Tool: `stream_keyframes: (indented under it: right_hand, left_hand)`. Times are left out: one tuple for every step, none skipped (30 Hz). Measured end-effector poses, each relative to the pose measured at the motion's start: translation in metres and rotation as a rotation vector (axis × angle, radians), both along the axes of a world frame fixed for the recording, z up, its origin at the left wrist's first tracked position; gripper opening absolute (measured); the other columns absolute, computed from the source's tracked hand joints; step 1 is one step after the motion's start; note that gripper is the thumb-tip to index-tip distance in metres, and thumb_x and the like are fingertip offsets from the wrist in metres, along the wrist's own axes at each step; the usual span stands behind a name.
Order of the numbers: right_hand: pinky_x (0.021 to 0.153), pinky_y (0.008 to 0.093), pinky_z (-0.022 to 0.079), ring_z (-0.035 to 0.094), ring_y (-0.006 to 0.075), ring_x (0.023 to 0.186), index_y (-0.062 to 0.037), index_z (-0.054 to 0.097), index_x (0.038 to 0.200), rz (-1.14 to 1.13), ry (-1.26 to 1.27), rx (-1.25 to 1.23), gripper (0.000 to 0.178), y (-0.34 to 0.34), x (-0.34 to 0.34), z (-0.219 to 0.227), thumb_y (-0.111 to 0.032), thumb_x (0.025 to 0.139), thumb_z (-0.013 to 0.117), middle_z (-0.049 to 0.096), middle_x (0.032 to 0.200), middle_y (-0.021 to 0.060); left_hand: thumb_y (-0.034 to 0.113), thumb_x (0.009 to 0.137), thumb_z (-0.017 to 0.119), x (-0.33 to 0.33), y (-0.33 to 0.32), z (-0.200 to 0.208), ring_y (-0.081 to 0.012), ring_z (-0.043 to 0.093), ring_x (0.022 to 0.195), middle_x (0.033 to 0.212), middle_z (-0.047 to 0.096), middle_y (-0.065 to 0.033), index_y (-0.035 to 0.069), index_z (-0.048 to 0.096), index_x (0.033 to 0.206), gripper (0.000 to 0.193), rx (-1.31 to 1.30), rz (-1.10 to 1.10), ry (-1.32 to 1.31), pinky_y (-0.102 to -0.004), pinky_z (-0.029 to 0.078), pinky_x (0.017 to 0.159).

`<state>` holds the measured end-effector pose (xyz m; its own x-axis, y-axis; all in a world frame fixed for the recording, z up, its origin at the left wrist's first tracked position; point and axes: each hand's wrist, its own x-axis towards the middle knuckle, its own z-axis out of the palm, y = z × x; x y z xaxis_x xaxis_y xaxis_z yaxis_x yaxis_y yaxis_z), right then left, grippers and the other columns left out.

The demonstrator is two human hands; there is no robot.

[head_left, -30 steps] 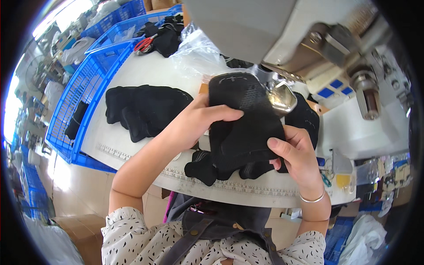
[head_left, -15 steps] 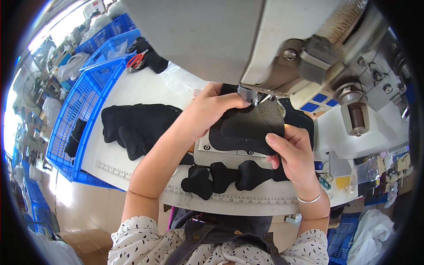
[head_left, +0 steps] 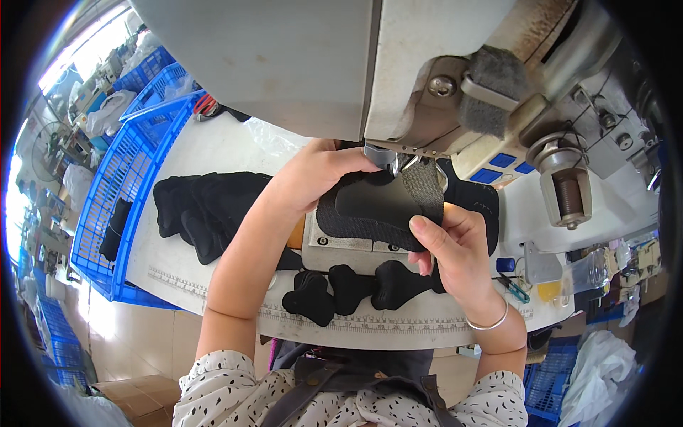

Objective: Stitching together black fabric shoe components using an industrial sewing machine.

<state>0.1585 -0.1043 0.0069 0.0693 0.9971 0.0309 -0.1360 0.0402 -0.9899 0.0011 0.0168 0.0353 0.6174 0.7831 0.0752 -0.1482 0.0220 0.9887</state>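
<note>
A black fabric piece (head_left: 366, 201) with a smooth panel and mesh edging lies under the presser foot (head_left: 400, 165) of a sewing machine (head_left: 427, 92). My left hand (head_left: 313, 178) rests at its far left, thumb beside the foot; the machine head and the cloth partly hide its fingers. At the near right edge, my right hand (head_left: 459, 252) pinches the cloth between thumb and fingers. Several linked black padded pieces (head_left: 352, 288) lie along the table front. Left of my left forearm sits a heap of black fabric pieces (head_left: 210, 213).
Blue plastic crates (head_left: 117, 206) stand along the table's left side, with red-handled scissors (head_left: 206, 105) near the far one. A ruler tape (head_left: 356, 326) runs along the front edge. Teal-handled snips (head_left: 516, 288) lie right of my right hand. A thread bobbin holder (head_left: 565, 181) hangs on the right.
The whole view has shifted, with the machine head now larger and further left. Both hands keep their hold, and the fabric piece has moved only slightly against the presser foot.
</note>
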Motion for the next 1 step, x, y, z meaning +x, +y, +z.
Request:
stream_keyframes:
  right_hand:
    - [0.054, 0.0202, 0.048, 0.051, 0.0066, 0.050, 0.0017, 0.056, 0.091, -0.008, -0.008, 0.001, 0.024, 0.0003, 0.0000, -0.0009, -0.020, 0.084, 0.061, 0.053, 0.067, 0.0021]
  left_hand:
    - [0.009, 0.070, 0.058, -0.0003, 0.0016, -0.0012, -0.0151, 0.060, 0.063, 0.074, 0.063, -0.0103, -0.005, 0.062, 0.079, 0.018, -0.009, -0.005, 0.000, -0.0226, 0.046, 0.056]
